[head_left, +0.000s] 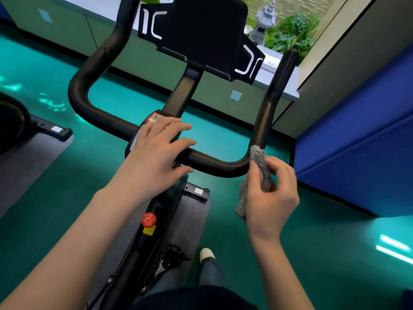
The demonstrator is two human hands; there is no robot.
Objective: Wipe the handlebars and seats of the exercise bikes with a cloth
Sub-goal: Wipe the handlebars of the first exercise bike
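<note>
A black exercise bike stands right in front of me, its U-shaped handlebar [214, 164] curving up on both sides. My left hand [156, 151] lies over the middle of the bar with straight, spread fingers. My right hand [270, 193] pinches a fluffy grey cloth [259, 157], whose top end touches the right bend of the handlebar. The right grip [274, 95] rises bare above the cloth. A black console holder [201, 34] sits above the bar. The seat is out of view.
A red knob [148, 219] sits on the bike frame, with a pedal [174, 256] and my shoe [206, 253] below. A second bike's base [53, 130] lies at left. Blue padded wall [357, 142] stands at right, a window ledge [277, 72] beyond.
</note>
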